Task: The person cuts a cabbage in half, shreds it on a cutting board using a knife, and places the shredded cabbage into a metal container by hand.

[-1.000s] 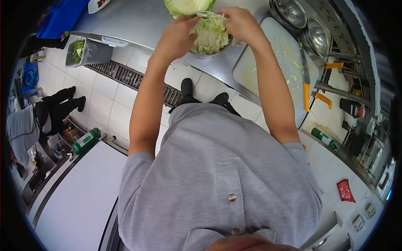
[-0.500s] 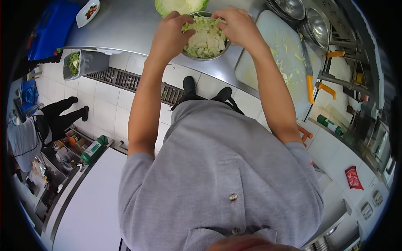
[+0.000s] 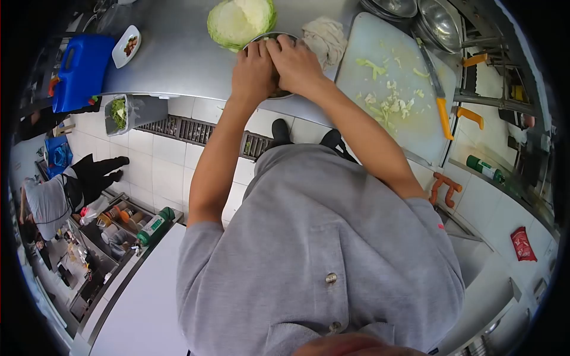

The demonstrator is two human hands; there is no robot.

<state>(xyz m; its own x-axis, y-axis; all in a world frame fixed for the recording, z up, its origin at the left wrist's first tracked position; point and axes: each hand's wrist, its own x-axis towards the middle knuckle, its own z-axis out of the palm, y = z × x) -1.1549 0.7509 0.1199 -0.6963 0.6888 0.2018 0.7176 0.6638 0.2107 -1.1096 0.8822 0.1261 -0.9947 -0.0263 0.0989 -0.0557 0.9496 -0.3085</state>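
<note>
Both of my hands are over a metal bowl [image 3: 282, 95] at the front edge of the steel counter. My left hand [image 3: 255, 72] and my right hand [image 3: 294, 64] lie side by side with fingers curled down into it, pressing on the shredded cabbage. Hands cover nearly all of the bowl's contents, and the fingertips are hidden. Just behind the bowl sits a cut cabbage [image 3: 240, 22], pale face up. A crumpled cloth [image 3: 325, 40] lies to the right of my right hand.
On the right, a white cutting board [image 3: 362, 56] carries cabbage scraps and a yellow-handled knife [image 3: 438, 95]. Metal bowls [image 3: 440, 26] stand behind it. Leftward are a small white dish [image 3: 132, 37], a blue jug [image 3: 82, 68] and a scrap bin [image 3: 145, 111]. Another person [image 3: 56, 193] stands far left.
My hands have moved from opposite sides of the bowl to close together over it, fingers curling down into the cabbage. The view has shifted, bringing the cloth into sight.
</note>
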